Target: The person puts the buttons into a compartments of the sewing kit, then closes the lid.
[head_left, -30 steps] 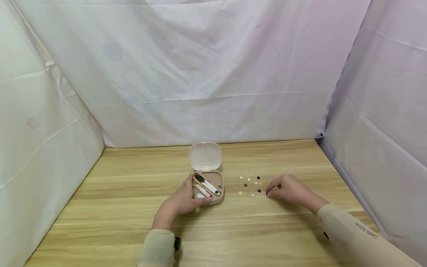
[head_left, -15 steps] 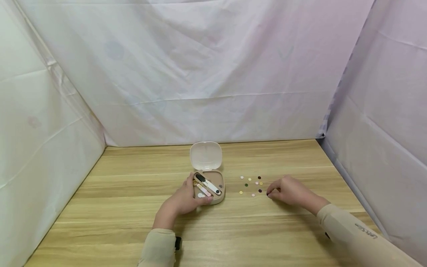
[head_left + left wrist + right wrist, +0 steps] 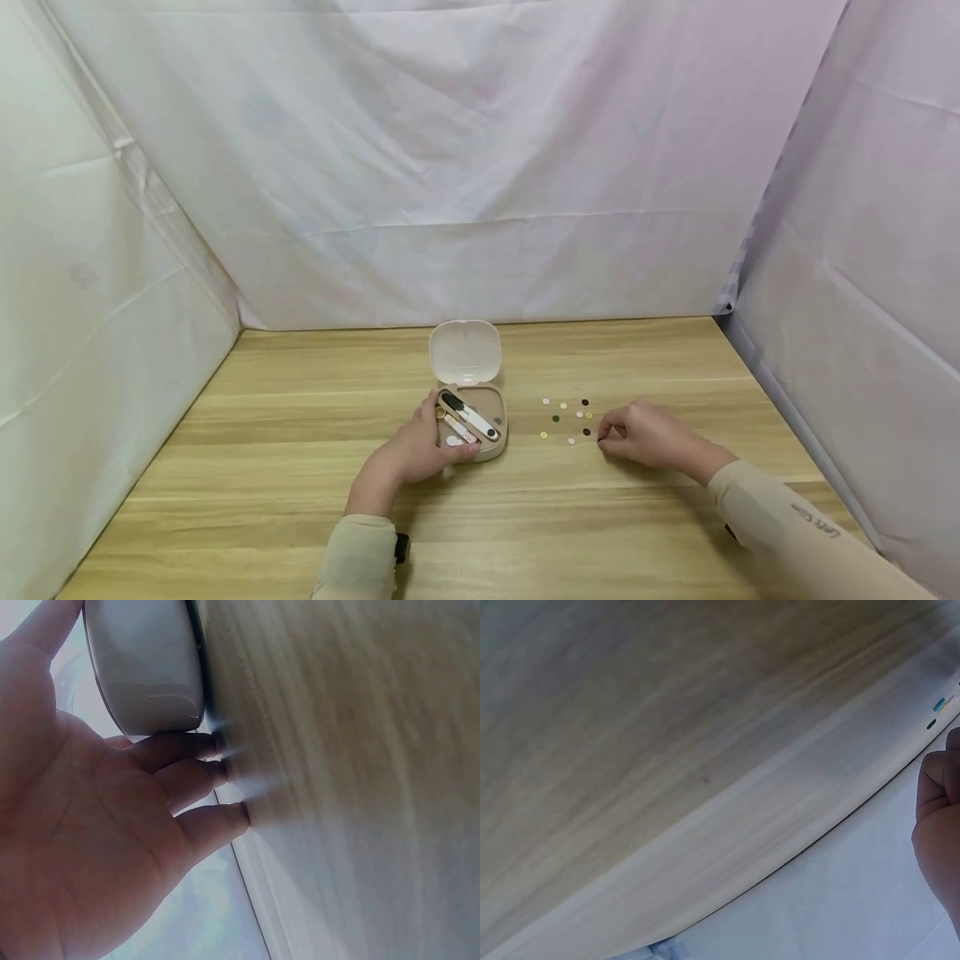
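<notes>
My left hand (image 3: 412, 450) holds a small beige case (image 3: 491, 452) by its left side, thumb on the front rim. Its clear-looking lid (image 3: 465, 350) stands open at the back. Inside lie white-and-black thread snips (image 3: 480, 422), a yellow-and-pink strip (image 3: 459, 427) with a gold ring, and white discs (image 3: 453, 441). In the left wrist view the fingers spread beside the case wall (image 3: 150, 667). To the right, my right hand (image 3: 651, 433) pinches a dark button (image 3: 600, 441), mostly hidden by the fingertips, down at the tabletop. The right wrist view catches only part of this hand (image 3: 939, 799).
Several small buttons lie scattered between the case and my right hand, among them a green button (image 3: 556, 418), a yellow button (image 3: 543, 435) and a black button (image 3: 585, 402). White cloth (image 3: 480, 167) hangs behind and at both sides of the wooden table (image 3: 300, 375).
My right fingers have shifted slightly at the dark button, thumb and forefinger now showing a gap behind their tips. The left hand keeps its hold on the case. The head view has drifted a little.
</notes>
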### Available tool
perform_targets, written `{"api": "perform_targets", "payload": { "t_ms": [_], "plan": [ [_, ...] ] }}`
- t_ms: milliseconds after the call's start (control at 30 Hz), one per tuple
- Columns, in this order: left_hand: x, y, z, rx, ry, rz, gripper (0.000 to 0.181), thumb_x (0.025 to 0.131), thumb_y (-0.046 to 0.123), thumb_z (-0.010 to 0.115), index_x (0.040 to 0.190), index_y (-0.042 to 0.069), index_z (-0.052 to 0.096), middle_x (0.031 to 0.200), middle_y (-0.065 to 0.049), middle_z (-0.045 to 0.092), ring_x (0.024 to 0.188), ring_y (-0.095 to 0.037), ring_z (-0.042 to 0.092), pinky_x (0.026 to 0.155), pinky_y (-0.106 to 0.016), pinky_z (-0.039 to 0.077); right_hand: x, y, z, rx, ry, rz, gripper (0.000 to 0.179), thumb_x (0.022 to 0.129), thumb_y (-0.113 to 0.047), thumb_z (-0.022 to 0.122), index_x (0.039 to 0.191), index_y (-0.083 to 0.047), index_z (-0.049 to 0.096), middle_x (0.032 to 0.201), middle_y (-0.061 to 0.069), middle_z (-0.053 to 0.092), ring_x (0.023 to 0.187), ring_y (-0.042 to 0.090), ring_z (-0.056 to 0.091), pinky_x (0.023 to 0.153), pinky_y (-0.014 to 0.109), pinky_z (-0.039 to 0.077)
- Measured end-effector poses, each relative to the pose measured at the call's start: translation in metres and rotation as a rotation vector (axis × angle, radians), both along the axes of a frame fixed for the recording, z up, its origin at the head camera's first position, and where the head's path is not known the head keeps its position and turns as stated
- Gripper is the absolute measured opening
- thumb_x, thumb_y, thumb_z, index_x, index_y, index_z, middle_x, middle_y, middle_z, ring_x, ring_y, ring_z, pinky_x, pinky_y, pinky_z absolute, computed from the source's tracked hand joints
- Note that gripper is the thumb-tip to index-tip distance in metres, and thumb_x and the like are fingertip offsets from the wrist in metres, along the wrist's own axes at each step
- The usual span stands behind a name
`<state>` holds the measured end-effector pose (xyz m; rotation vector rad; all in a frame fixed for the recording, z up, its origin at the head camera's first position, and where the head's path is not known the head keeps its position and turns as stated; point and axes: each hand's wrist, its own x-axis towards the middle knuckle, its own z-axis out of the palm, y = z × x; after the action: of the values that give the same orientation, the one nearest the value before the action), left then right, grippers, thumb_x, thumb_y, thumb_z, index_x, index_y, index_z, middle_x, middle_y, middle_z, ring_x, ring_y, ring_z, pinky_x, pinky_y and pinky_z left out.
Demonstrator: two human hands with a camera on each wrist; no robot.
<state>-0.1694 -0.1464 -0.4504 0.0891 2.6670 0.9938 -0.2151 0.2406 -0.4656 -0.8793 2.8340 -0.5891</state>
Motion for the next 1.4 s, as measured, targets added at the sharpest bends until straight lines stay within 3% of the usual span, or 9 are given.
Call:
{"api": "perform_targets", "payload": {
  "t_ms": [100,367,733,1133,1400],
  "plan": [
    [0.000,0.000,0.000,0.000,-0.001,-0.001,0.131,0.086,0.065,0.081,0.171,0.001,0.005,0.173,-0.032,0.024,0.155,-0.051,0.037,0.126,-0.063,0.036,-0.001,-0.001,0.001,-0.025,0.000,0.006,0.002,0.093,-0.022,0.078,0.093,-0.021,0.079,0.062,-0.017,0.049,0.056,-0.004,0.037,0.051,0.018,0.036],
    [0.001,-0.001,0.002,0.006,0.004,0.011,0.130,0.086,0.064,0.081,0.171,0.001,0.005,0.172,-0.033,0.024,0.155,-0.052,0.037,0.125,-0.065,0.036,-0.007,-0.015,0.009,-0.179,-0.101,-0.034,0.004,0.094,-0.015,0.079,0.097,-0.017,0.081,0.057,-0.014,0.044,0.053,-0.003,0.031,0.051,0.018,0.030],
    [-0.001,-0.002,0.000,0.013,0.009,0.010,0.131,0.085,0.065,0.082,0.171,0.002,0.004,0.172,-0.033,0.023,0.155,-0.053,0.036,0.125,-0.066,0.035,-0.019,-0.046,0.019,-0.332,-0.146,-0.045,0.005,0.095,-0.013,0.078,0.098,-0.012,0.082,0.056,-0.013,0.036,0.052,-0.001,0.026,0.051,0.018,0.029],
    [-0.001,0.000,0.000,0.011,0.005,0.020,0.132,0.083,0.067,0.082,0.171,0.003,0.006,0.172,-0.032,0.025,0.155,-0.053,0.036,0.125,-0.066,0.035,-0.031,-0.091,0.024,-0.367,-0.170,-0.020,0.007,0.097,-0.018,0.077,0.099,-0.014,0.081,0.054,-0.011,0.034,0.049,0.004,0.028,0.052,0.019,0.033],
    [-0.001,0.001,-0.002,0.000,0.003,0.018,0.133,0.083,0.067,0.082,0.171,0.002,0.006,0.172,-0.031,0.028,0.154,-0.051,0.039,0.124,-0.065,0.037,-0.033,-0.122,0.022,-0.336,-0.146,0.033,0.004,0.095,-0.019,0.078,0.094,-0.016,0.080,0.055,-0.013,0.037,0.051,0.002,0.033,0.051,0.019,0.031]
  ]
}}
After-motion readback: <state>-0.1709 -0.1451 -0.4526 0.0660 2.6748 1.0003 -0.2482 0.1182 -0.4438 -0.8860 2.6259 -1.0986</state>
